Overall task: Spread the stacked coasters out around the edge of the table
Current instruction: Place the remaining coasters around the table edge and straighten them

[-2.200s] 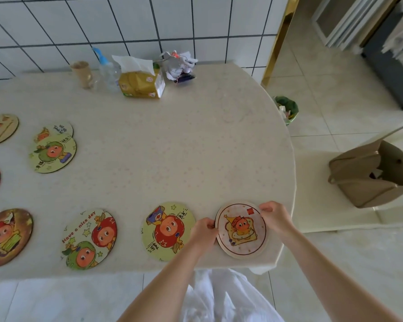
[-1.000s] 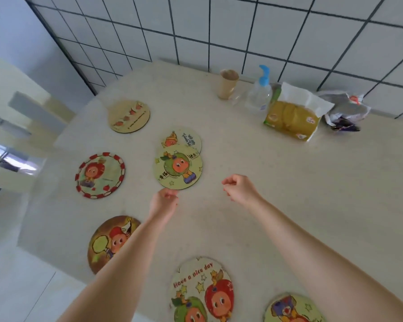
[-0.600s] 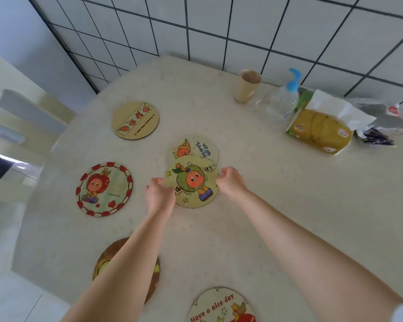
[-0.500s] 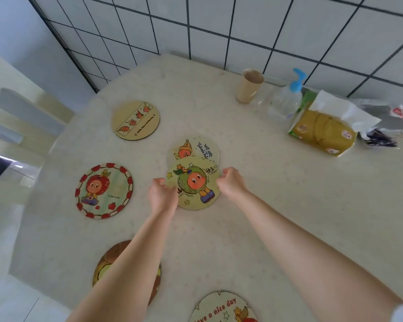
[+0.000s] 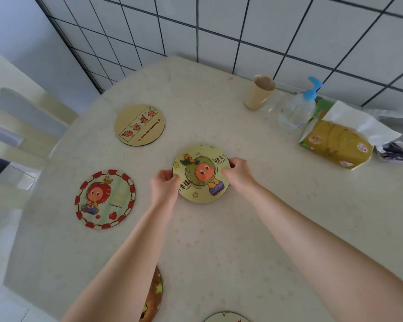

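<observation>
Fingers of my left hand (image 5: 164,184) and right hand (image 5: 236,171) pinched opposite rims of the green-character coaster (image 5: 201,174), mid-table (image 5: 242,228) atop the remaining stack, to carry it edgeward.

One head view looks steeply down and forward across the table (image 5: 219,240) toward its far edge at the tiled wall (image 5: 242,26), close above it.

The desk (image 5: 254,228) looks like smooth pale stone with a faint speckle. The coasters (image 5: 201,174) seem to be thin wood with matt printed faces. The wall (image 5: 242,26) is glossy tile, the bottle (image 5: 297,111) clear plastic.
</observation>
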`<act>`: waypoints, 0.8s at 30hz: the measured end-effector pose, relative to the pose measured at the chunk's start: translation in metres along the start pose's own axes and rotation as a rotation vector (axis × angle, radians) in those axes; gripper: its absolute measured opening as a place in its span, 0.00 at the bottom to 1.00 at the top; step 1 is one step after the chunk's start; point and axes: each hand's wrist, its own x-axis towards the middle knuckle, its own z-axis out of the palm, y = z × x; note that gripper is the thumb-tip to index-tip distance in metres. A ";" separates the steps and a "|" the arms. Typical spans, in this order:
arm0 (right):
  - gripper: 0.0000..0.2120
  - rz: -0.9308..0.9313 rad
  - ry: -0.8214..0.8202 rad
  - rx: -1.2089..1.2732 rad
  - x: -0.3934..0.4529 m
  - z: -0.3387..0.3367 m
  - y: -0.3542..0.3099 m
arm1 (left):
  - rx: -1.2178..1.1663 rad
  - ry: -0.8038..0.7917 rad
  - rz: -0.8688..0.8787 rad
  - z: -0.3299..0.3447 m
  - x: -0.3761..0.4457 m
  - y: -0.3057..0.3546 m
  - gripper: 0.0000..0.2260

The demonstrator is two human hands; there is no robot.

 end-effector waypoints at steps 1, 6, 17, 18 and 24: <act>0.12 0.006 0.012 0.018 0.005 -0.002 -0.003 | 0.039 0.004 0.023 0.003 0.005 0.005 0.05; 0.06 0.014 0.028 -0.024 0.019 -0.004 -0.012 | 0.156 0.003 0.009 0.020 0.026 0.017 0.14; 0.12 -0.023 0.058 0.053 0.027 0.005 -0.007 | 0.058 0.078 -0.014 0.022 0.023 0.011 0.09; 0.12 -0.036 0.051 0.057 0.026 0.006 -0.007 | 0.034 0.084 -0.022 0.020 0.023 0.012 0.09; 0.15 -0.035 0.061 0.110 0.017 0.008 -0.002 | -0.037 0.104 -0.003 0.020 0.008 0.022 0.08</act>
